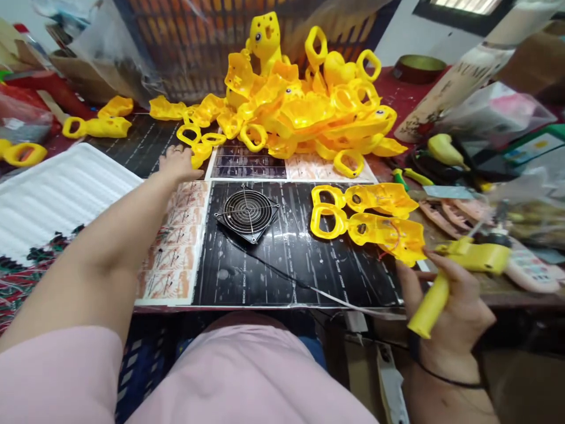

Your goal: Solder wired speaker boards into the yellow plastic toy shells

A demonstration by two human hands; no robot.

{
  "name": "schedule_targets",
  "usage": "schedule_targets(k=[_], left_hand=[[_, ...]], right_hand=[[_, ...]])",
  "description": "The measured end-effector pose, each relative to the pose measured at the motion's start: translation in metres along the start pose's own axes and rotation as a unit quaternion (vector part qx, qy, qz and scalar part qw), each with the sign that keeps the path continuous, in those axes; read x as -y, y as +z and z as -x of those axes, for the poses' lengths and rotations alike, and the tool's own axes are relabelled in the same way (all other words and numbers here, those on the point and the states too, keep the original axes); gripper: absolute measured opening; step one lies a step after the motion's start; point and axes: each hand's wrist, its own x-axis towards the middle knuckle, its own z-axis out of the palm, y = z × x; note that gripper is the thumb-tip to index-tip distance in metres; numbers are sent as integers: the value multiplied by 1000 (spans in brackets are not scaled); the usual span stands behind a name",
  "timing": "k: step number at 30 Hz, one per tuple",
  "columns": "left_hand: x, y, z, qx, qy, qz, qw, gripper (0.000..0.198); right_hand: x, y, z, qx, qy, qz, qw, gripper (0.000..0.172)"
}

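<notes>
My left hand [176,164] reaches to the near left edge of the pile, thumb and fingers apart around a small yellow plastic piece [201,154]. Whether it touches that piece I cannot tell. In my right hand [457,309] is a yellow pistol-shaped tool [435,303] with a dark nozzle, its handle lying across the fingers. Just beyond those fingers, two yellow toy half-shells [386,232] lie hollow side up, each beside a yellow ring-shaped part [327,221]. Thin red wire shows inside the nearer shell.
A heap of yellow toy shells and rings [309,112] covers the back of the table. A square fan with a wire grille [248,211] lies mid-table, its cable running right. A white foam tray [66,188] and bundled wires [22,282] are left; a remote control [534,265] is right.
</notes>
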Motion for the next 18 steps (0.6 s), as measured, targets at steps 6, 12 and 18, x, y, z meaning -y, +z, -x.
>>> schedule_targets(k=[6,12,18], left_hand=[[-36,-26,22,165,212,14,963,87],[-106,-21,80,294,409,8,863,104],[-142,-6,99,329,440,-78,832,118]], right_hand=[[44,22,0,79,38,-175,981,49],[86,38,-1,112,33,-249,961,46],[100,33,11,147,47,-261,953,46]])
